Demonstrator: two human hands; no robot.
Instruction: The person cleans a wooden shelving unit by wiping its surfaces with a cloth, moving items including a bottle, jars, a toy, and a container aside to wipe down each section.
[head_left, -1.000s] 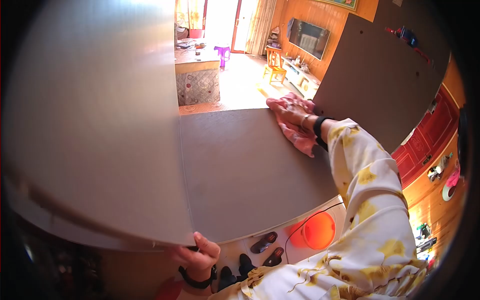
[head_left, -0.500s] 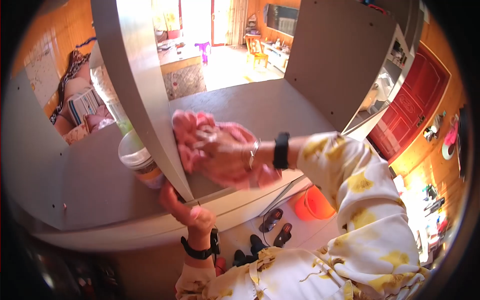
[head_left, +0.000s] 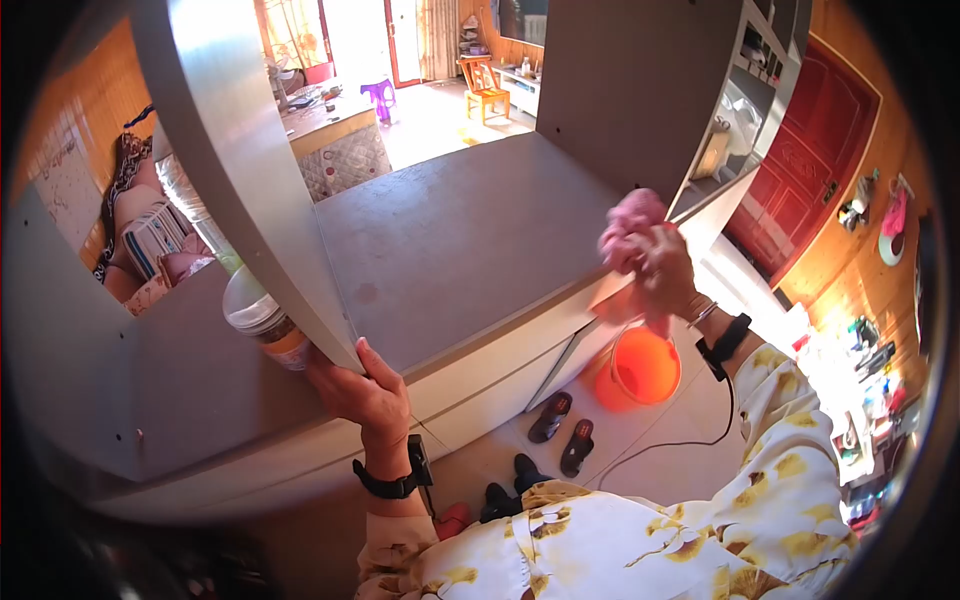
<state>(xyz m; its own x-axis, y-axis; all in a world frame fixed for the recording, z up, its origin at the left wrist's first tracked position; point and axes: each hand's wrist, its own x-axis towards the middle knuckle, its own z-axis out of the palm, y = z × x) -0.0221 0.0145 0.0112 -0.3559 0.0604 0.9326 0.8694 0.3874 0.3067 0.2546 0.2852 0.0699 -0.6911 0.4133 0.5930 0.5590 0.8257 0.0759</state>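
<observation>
My right hand (head_left: 668, 268) is closed on a bunched pink cloth (head_left: 635, 228) at the right front edge of the grey shelf (head_left: 450, 245). Part of the cloth hangs down past that edge. On the left, my left hand (head_left: 362, 392) grips the front edge of the upright divider panel (head_left: 235, 160), thumb on its right side and fingers on its left. Just behind those fingers stands a clear plastic tub (head_left: 262, 318) with a label, on the left part of the shelf. A small damp-looking mark shows on the shelf surface.
Below the right end, an orange bucket (head_left: 640, 368) stands on the floor near dark slippers (head_left: 563, 430). A black cable (head_left: 660, 445) runs from my right wrist. Beyond the shelf are a wooden chair (head_left: 484, 88) and a purple stool (head_left: 380, 100). A red door (head_left: 805, 160) is at right.
My right hand has carried the pink cloth from beside the divider across to the shelf's right front edge, baring the surface. My left hand has shifted slightly up, its thumb now against the panel.
</observation>
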